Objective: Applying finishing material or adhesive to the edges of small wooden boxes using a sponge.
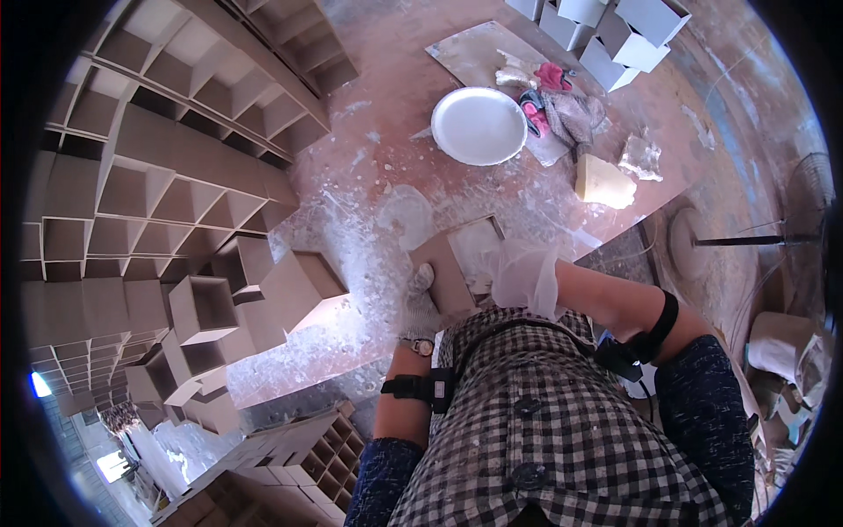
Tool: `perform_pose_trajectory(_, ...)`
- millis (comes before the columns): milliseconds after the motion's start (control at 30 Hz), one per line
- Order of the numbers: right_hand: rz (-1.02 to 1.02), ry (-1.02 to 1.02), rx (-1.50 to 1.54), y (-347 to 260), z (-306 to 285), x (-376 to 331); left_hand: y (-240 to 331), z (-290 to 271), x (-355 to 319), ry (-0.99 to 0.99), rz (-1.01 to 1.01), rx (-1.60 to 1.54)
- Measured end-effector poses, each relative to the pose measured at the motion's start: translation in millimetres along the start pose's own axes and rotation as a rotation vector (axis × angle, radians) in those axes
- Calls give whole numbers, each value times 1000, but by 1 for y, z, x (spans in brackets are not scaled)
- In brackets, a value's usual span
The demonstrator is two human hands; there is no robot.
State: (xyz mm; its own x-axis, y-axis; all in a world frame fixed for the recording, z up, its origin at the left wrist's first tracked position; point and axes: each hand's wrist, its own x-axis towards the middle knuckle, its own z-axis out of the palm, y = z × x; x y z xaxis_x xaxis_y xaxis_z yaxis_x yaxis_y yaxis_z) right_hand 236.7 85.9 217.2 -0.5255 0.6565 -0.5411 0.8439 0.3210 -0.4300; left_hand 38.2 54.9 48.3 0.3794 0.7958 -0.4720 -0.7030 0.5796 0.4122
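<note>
Close in front of my body is a brown board box (442,268), its open side showing a whitish interior. My left hand (420,297), in a pale knit glove with a watch at the wrist, grips the box's left side. At the box's right edge is my right hand (524,274), covered by a loose, translucent white plastic glove. Its fingers are hidden by the plastic and the box, so whether they hold anything cannot be made out. Beyond the hands a round white basin (479,126) with white contents stands on the table.
The reddish table (369,167) is smeared with white residue. Stacked brown open boxes (202,307) line the left side. A yellowish foam block (604,182), crumpled cloths (571,114) and a board (465,53) lie at the far right, near pale boxes (628,39). More boxes (325,457) stand lower left.
</note>
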Motion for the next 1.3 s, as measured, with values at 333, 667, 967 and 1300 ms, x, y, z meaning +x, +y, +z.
perform_pose_trajectory(333, 121, 27, 45, 44, 41, 12, 0, -3, 1, 24, 36, 9)
perform_pose_trajectory(667, -69, 195, 200, 10, 19, 1, 0, 0, 2, -53, 17, 16)
perform_pose_trajectory(967, 138, 148, 371, 45, 68, -3, -2, -6, -1, -2, 54, 60)
perform_pose_trajectory(1300, -15, 796, 13, 14, 43, 18, 7, 34, -18, -60, 95, 202)
